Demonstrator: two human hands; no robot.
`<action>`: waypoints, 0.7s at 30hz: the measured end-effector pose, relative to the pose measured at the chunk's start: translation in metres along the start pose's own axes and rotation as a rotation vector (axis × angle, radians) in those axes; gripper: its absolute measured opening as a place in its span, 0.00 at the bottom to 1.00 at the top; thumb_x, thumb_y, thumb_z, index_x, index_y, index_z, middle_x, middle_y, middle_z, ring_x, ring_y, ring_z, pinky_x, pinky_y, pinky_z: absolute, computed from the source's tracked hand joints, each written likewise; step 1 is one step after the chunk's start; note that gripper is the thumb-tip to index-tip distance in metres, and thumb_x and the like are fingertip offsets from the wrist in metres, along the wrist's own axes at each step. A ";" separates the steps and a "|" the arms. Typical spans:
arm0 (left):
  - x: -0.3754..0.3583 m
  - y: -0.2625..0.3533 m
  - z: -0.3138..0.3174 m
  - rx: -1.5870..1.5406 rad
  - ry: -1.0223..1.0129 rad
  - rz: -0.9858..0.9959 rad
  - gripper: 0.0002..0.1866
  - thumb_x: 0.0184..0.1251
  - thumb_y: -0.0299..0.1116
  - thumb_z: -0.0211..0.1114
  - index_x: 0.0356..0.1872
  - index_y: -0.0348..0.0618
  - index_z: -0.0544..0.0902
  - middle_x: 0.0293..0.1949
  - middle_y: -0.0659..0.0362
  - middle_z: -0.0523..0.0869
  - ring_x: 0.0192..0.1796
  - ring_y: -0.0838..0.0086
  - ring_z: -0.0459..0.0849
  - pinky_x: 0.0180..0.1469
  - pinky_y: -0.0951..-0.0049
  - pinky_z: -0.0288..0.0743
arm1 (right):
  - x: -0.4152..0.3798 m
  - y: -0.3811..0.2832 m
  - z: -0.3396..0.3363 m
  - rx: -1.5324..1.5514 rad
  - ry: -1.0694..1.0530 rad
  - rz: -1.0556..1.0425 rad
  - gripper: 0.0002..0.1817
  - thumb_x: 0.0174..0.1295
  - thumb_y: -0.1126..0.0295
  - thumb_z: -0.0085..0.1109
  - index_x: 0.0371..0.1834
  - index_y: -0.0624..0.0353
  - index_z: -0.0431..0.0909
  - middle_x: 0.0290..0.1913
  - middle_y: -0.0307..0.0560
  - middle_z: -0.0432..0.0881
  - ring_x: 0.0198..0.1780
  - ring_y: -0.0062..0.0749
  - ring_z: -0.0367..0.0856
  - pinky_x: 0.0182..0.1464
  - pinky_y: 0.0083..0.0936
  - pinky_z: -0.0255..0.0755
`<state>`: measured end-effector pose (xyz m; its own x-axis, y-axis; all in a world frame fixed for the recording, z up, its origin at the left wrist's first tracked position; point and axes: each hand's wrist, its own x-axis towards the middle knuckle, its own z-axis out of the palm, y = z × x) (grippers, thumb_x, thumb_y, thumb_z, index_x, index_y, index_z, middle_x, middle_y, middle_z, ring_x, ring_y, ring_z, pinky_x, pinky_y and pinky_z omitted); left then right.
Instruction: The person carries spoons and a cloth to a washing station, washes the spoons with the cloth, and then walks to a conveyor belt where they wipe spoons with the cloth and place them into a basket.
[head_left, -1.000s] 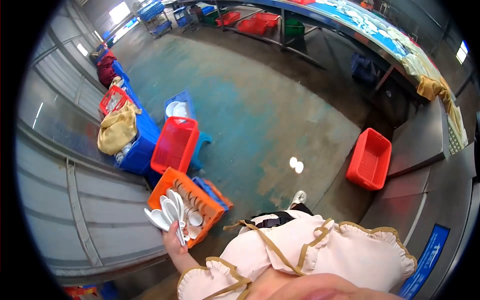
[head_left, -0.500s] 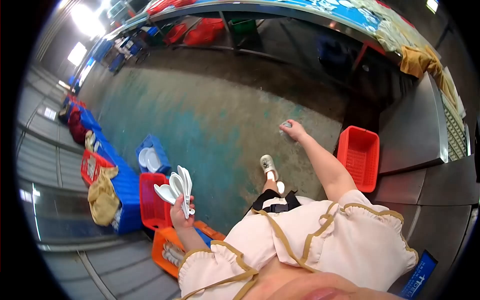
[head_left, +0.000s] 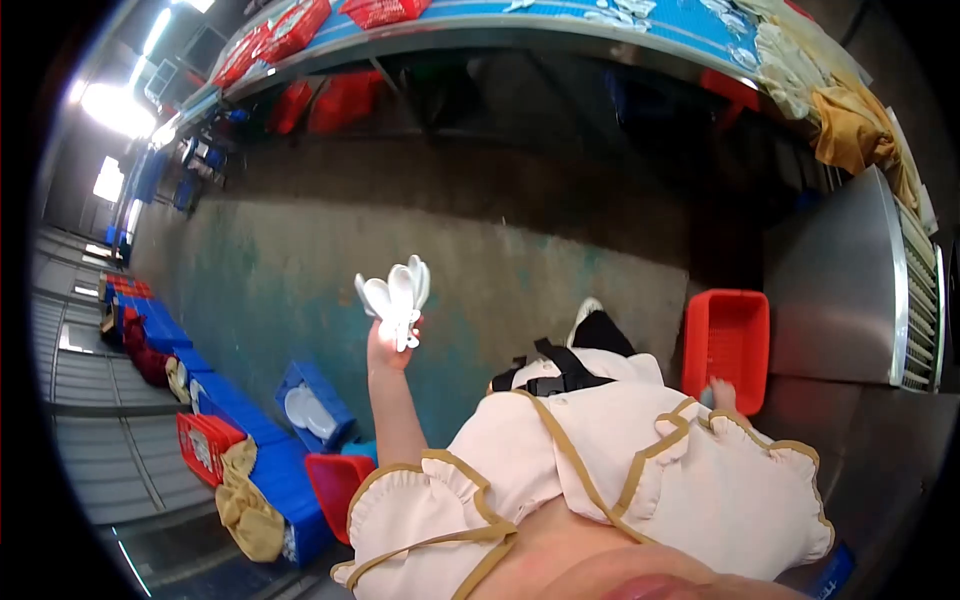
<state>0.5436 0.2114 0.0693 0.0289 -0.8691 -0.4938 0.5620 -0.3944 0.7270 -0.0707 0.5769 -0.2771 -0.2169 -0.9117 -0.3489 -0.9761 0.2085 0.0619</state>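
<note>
My left hand [head_left: 388, 348] is closed around the handles of several white spoons [head_left: 402, 288], raised over the floor with their bowls fanned out and pointing away from me. Low beside my body, my right hand [head_left: 727, 397] is over the near left part of a red plastic basket [head_left: 732, 340]. A small greyish thing [head_left: 708, 397] shows at its fingers, too indistinct to name. My sleeve partly hides that hand.
A long table [head_left: 520, 35] with a blue top runs across the far side, bearing white pieces and red baskets. A metal cabinet [head_left: 835, 280] stands right. Blue crates [head_left: 240, 410] line the left; another blue crate [head_left: 345, 405] holds white plates.
My left hand has moved forward and right with the spoons. My right hand has drawn back from over the floor to the red basket. The view has shifted as I move.
</note>
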 end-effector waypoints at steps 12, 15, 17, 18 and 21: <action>0.271 0.053 0.198 0.321 -0.119 -0.069 0.15 0.52 0.28 0.61 0.42 0.37 0.71 0.26 0.57 0.79 0.22 0.72 0.78 0.15 0.79 0.71 | 0.358 -0.083 -0.178 0.829 0.005 0.546 0.30 0.48 0.48 0.55 0.48 0.60 0.71 0.44 0.57 0.76 0.44 0.50 0.75 0.48 0.33 0.67; 0.333 0.067 0.234 0.331 -0.150 -0.067 0.17 0.52 0.29 0.60 0.43 0.37 0.70 0.26 0.57 0.78 0.24 0.73 0.79 0.16 0.80 0.71 | 0.489 -0.106 -0.312 1.235 0.241 0.470 0.31 0.47 0.47 0.58 0.47 0.61 0.72 0.44 0.54 0.77 0.47 0.41 0.74 0.48 0.30 0.66; 0.381 0.076 0.266 0.322 -0.194 -0.061 0.17 0.53 0.27 0.60 0.44 0.36 0.70 0.29 0.55 0.79 0.24 0.71 0.78 0.17 0.80 0.72 | 0.549 -0.118 -0.403 1.311 0.330 0.335 0.25 0.48 0.52 0.60 0.41 0.61 0.74 0.37 0.49 0.78 0.40 0.33 0.75 0.44 0.26 0.67; 0.402 0.081 0.280 0.317 -0.218 -0.057 0.17 0.52 0.27 0.60 0.44 0.35 0.70 0.29 0.55 0.79 0.24 0.71 0.78 0.18 0.80 0.72 | 0.563 -0.129 -0.448 1.315 0.365 0.300 0.21 0.50 0.54 0.60 0.39 0.61 0.75 0.34 0.46 0.79 0.37 0.29 0.75 0.42 0.24 0.67; 0.472 0.085 0.315 0.416 -0.252 -0.023 0.15 0.52 0.26 0.59 0.42 0.35 0.71 0.28 0.55 0.79 0.24 0.70 0.78 0.19 0.77 0.71 | 0.606 -0.148 -0.492 1.603 0.381 0.149 0.15 0.54 0.60 0.57 0.38 0.59 0.75 0.34 0.39 0.78 0.37 0.21 0.73 0.42 0.19 0.66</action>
<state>0.3445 -0.3263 0.0479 -0.2099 -0.8838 -0.4180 0.1809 -0.4553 0.8718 -0.0658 -0.1807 -0.0373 -0.5286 -0.8298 -0.1790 0.0087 0.2056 -0.9786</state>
